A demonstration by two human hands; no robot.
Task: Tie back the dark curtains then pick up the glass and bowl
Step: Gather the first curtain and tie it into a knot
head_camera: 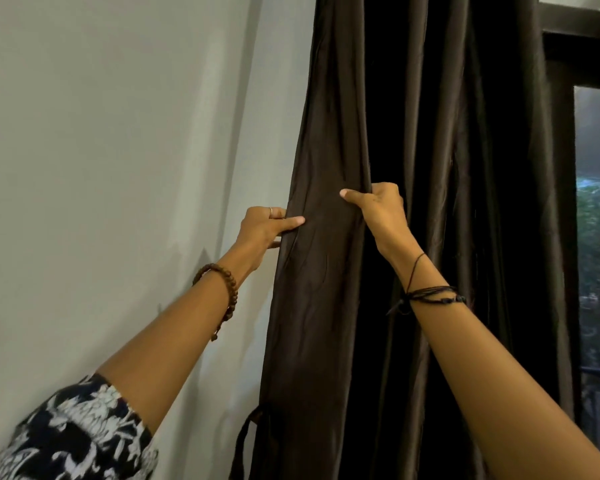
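Against the pale wall (118, 133) at the window's left edge, my left hand (262, 226) and right hand (378, 211) pinch the dark curtain (326, 271), which I judge best gathered snug before reaching the tie strap (245, 441) hanging below.

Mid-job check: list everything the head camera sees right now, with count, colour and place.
curtain: one, dark brown, centre, hanging in folds
tie-back strap: one, dark, hanging at the curtain's lower left edge
wall: one, pale grey, left
window: one, dark frame, far right, greenery outside
bead bracelet: one, brown, left wrist
cord bracelets: several, black, right wrist
patterned sleeve: one, dark blue and white, lower left
left hand: grips the curtain's left edge
right hand: grips a curtain fold
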